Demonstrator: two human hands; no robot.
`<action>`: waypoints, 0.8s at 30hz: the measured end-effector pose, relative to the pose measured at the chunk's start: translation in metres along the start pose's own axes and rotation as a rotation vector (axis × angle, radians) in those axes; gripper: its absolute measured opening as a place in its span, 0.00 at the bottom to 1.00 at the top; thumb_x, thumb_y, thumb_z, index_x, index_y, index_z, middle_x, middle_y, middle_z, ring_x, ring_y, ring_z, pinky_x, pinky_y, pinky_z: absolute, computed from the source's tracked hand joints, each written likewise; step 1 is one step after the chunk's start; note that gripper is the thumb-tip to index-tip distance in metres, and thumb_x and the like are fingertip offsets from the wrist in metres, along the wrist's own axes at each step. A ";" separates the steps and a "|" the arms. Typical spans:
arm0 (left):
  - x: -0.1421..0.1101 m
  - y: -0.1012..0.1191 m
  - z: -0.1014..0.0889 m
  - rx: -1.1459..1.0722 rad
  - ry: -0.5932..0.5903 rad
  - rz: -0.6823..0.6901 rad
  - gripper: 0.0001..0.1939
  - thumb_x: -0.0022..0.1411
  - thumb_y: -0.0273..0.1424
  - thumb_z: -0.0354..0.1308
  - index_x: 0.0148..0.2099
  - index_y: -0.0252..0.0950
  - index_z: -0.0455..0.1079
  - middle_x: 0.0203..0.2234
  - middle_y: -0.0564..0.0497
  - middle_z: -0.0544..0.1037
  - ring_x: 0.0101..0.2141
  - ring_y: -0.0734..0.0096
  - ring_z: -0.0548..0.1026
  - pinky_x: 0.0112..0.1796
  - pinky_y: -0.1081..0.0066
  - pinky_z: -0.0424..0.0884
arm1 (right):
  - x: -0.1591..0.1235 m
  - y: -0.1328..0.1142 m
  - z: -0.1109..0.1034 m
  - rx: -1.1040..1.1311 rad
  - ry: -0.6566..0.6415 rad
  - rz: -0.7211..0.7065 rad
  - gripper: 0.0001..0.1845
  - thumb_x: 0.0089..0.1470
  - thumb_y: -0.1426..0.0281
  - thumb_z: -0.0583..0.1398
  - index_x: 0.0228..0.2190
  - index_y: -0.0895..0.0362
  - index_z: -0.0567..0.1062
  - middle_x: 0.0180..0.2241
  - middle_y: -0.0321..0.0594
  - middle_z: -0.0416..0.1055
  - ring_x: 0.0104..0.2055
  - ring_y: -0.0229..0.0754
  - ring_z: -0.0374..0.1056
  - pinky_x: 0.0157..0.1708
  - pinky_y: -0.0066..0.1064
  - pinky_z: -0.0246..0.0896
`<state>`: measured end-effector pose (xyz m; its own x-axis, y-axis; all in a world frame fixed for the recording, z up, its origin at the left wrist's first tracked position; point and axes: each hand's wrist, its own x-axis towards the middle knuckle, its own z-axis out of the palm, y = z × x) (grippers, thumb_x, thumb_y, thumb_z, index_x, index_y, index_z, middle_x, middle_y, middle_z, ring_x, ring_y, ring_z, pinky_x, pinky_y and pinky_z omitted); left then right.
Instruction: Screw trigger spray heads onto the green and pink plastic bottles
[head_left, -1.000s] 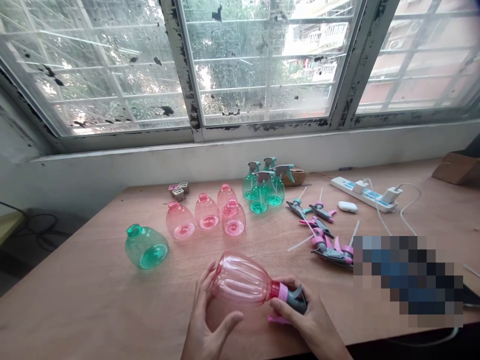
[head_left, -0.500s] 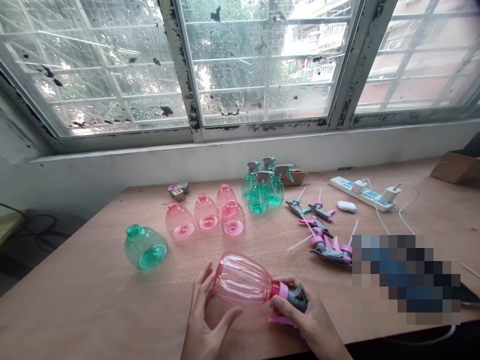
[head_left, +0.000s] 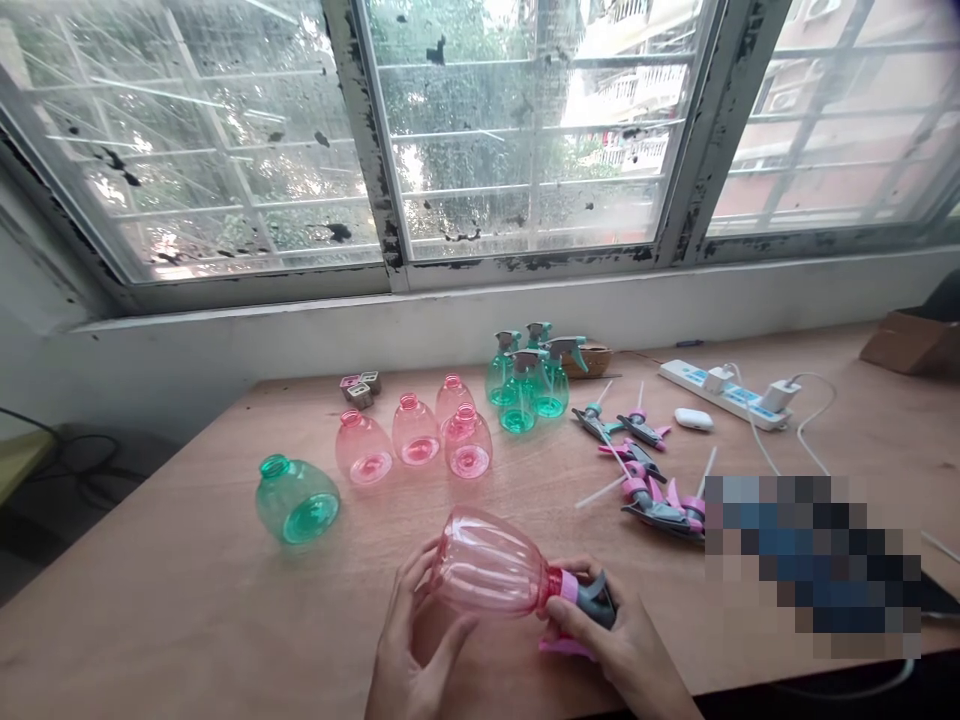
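A pink ribbed spray bottle lies sideways just above the wooden table's near edge, base pointing left and away. My left hand cups its body from below with thumb and fingers curled round it. My right hand grips the grey and pink trigger head screwed onto the neck. Both hands are closed on this one bottle.
Several headless pink bottles and a green one sit mid-table. Green bottles with spray heads stand behind. Loose trigger heads lie to the right, near a power strip, a white case and a cardboard box.
The view has tilted slightly, so everything sits a little lower in the picture. My hands keep nearly the same hold on the pink bottle; the left fingers shifted a little.
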<state>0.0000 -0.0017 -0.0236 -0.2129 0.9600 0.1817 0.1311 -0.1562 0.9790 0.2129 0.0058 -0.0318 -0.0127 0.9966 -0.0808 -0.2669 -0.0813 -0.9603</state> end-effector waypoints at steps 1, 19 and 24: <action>-0.001 0.001 0.001 -0.013 -0.010 -0.029 0.32 0.52 0.42 0.70 0.59 0.49 0.67 0.59 0.50 0.72 0.60 0.52 0.69 0.62 0.56 0.64 | 0.000 -0.001 0.000 -0.017 0.004 -0.008 0.23 0.42 0.56 0.73 0.37 0.58 0.80 0.26 0.37 0.79 0.27 0.44 0.74 0.30 0.35 0.75; 0.001 -0.011 -0.003 0.004 0.012 -0.026 0.36 0.52 0.47 0.69 0.60 0.44 0.66 0.56 0.44 0.75 0.57 0.48 0.72 0.61 0.52 0.64 | -0.002 -0.003 0.002 -0.032 -0.010 -0.004 0.25 0.41 0.56 0.74 0.38 0.57 0.79 0.32 0.39 0.79 0.31 0.44 0.75 0.31 0.34 0.77; 0.005 -0.008 -0.006 0.020 -0.035 -0.042 0.28 0.57 0.43 0.66 0.58 0.43 0.69 0.59 0.45 0.73 0.59 0.50 0.71 0.59 0.56 0.67 | -0.002 -0.002 0.001 0.003 -0.026 0.034 0.26 0.43 0.54 0.73 0.39 0.57 0.78 0.29 0.38 0.78 0.28 0.45 0.74 0.31 0.38 0.78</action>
<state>-0.0079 0.0034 -0.0299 -0.1843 0.9734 0.1364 0.1418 -0.1110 0.9837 0.2121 0.0040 -0.0298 -0.0473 0.9932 -0.1063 -0.2691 -0.1151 -0.9562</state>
